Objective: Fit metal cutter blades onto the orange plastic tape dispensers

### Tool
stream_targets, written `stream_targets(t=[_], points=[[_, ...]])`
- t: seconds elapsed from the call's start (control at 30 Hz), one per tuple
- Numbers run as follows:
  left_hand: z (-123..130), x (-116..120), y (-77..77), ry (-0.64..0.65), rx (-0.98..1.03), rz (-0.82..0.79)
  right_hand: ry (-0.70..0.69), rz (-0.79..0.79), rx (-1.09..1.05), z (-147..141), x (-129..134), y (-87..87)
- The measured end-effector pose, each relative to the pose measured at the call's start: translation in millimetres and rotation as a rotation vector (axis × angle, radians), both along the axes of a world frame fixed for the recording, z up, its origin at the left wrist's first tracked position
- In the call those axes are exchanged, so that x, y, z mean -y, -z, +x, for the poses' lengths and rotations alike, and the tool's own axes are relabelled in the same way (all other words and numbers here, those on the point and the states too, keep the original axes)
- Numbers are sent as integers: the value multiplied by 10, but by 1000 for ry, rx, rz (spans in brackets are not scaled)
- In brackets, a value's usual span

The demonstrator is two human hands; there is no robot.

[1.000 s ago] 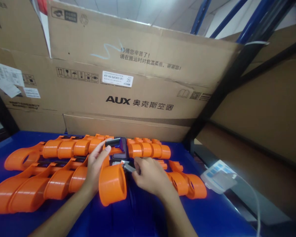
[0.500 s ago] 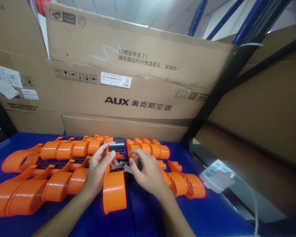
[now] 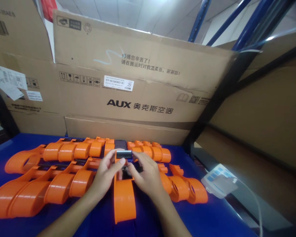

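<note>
Behind the orange dispenser point(image 3: 125, 200) stands a carton point(image 3: 148, 87).

Cardboard panels point(image 3: 86, 108), blue rack post point(image 3: 199, 21), pale ceiling point(image 3: 128, 14)

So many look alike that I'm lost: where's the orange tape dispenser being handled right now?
In the head view, the orange tape dispenser is at lower centre, between the left hand and right hand, with similar orange dispensers to either side.

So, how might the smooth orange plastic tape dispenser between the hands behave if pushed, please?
The dispenser is probably stiff, as its plastic shows no sagging. Its smooth surface might slip, and its curved drum could make it rock.
</note>
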State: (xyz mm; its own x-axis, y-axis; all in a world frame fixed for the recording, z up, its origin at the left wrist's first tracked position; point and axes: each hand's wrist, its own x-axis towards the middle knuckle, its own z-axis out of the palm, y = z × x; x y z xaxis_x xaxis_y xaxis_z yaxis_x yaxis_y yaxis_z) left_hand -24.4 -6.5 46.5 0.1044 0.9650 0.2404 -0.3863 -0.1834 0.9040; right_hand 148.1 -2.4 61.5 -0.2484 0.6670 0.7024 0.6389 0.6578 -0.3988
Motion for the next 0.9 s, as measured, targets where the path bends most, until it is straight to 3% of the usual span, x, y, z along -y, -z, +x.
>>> stream_targets(t=[0.13, 0.67, 0.9], points=[[21, 2, 18, 60, -5, -26, -12, 24, 52, 16, -7, 9], [-53, -58, 4, 63, -26, -11, -92, -7, 147, 11, -33, -4], [-8, -31, 15, 26, 170, -154, -73, 18, 107, 16, -67, 40]])
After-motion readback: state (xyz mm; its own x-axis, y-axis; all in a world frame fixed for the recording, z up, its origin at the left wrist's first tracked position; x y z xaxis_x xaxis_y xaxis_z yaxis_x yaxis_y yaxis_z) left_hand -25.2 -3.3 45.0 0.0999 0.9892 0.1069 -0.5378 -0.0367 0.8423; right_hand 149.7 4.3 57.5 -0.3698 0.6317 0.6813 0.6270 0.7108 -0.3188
